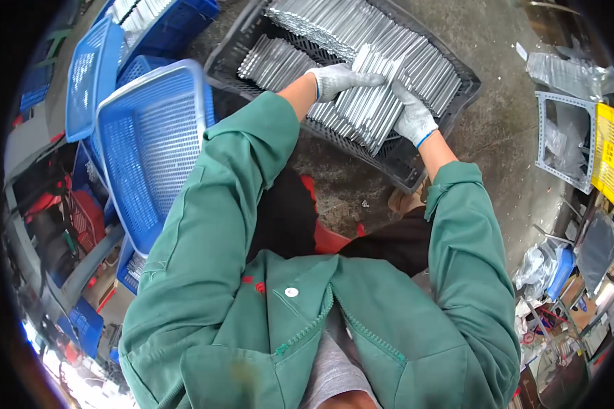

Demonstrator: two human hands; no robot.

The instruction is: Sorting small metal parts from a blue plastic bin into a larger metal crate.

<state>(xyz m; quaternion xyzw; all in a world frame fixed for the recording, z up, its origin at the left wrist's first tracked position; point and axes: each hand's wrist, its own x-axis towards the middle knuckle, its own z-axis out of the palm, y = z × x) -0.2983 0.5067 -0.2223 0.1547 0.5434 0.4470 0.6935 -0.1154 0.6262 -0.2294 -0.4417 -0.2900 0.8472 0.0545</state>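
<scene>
A black plastic crate [467,95] on the floor in front of me holds rows of thin silvery metal rods [423,61]. Over its near part, my two gloved hands clasp a bundle of these rods [368,102] from both sides. My left hand [341,80] presses against the bundle's left side, thumb stretched across the top. On the opposite side my right hand [414,117] grips it, fingers partly hidden behind the rods. The bundle lies at a slant over other rods; whether it is lifted clear of them I cannot tell.
An unfilled blue plastic basket [153,150] stands left of me, with more blue baskets [92,78] behind it, some holding rods. At the right are a grey metal frame [544,136], a yellow crate [610,153] and clear plastic bags [539,266]. My legs flank a red surface [329,240].
</scene>
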